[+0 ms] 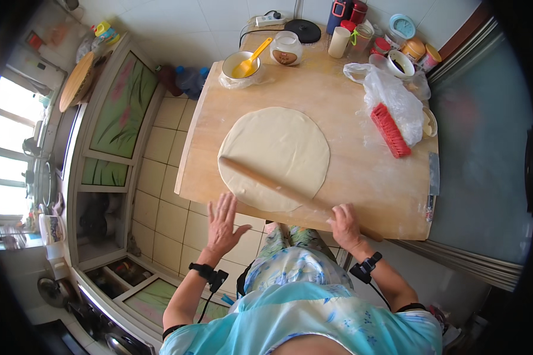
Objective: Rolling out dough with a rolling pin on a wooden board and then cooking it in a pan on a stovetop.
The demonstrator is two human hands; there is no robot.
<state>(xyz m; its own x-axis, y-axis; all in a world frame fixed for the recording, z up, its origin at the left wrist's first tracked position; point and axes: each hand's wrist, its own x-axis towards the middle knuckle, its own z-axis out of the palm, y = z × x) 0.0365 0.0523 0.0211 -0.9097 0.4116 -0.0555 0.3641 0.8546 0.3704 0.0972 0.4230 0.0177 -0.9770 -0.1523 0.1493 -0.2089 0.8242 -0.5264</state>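
Note:
A large round sheet of rolled dough [277, 146] lies flat on a wooden board [355, 111]. Across its near part, slanting from upper left to lower right, lies a long wooden rolling pin [266, 181]. My right hand [346, 224] is closed around the pin close to its right end. With fingers spread, my left hand [224, 224] is at the board's near edge, just below the dough's lower left rim, and holds nothing. Whether its fingertips touch the board or dough cannot be told.
At the back left stand an enamel bowl [231, 66] with a yellow brush [254, 57] and a glass jar [285, 51]. A red-bristled brush [390, 131] lies against a plastic bag [393, 95] on the right. Cups, jars and a small bowl [400, 65] crowd the back right.

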